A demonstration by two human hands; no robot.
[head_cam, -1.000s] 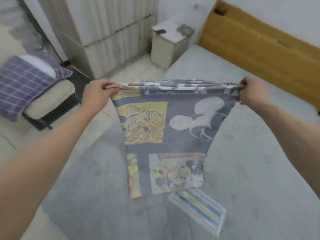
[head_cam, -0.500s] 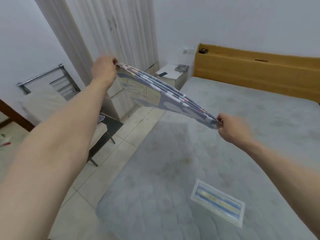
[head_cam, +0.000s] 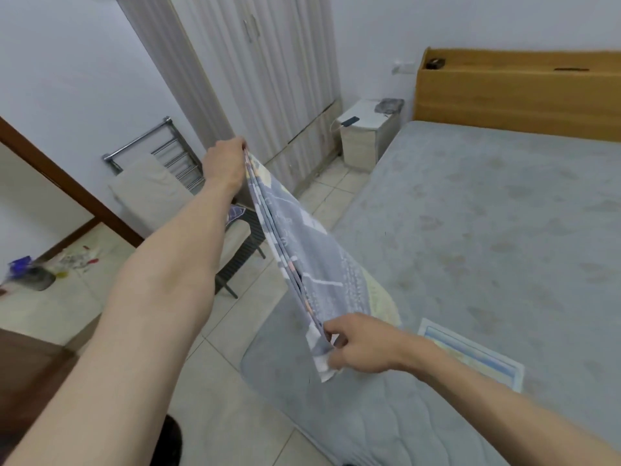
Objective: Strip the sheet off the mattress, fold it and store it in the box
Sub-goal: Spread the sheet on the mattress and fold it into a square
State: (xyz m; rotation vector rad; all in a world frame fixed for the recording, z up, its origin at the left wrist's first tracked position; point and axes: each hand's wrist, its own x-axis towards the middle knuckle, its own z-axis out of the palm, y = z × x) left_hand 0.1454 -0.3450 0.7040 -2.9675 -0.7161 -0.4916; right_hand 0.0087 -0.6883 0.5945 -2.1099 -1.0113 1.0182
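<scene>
My L hand (head_cam: pixel 224 163) pinches top corner of folded sheet (head_cam: pixel 302 260), arm stretched out high over floor. My R hand (head_cam: pixel 361 344) pinches bottom corner w/ thumb + fingers curled. Sheet hangs stretched between both, layers stacked, above near corner of bare mattress (head_cam: pixel 487 230). Label patch (head_cam: pixel 470 353) on mattress beside R wrist.

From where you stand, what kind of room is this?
Most likely a home bedroom: a bare grey quilted mattress against a wooden headboard, a small white bedside cabinet beside it, and tall pale wardrobe doors along the wall.
</scene>
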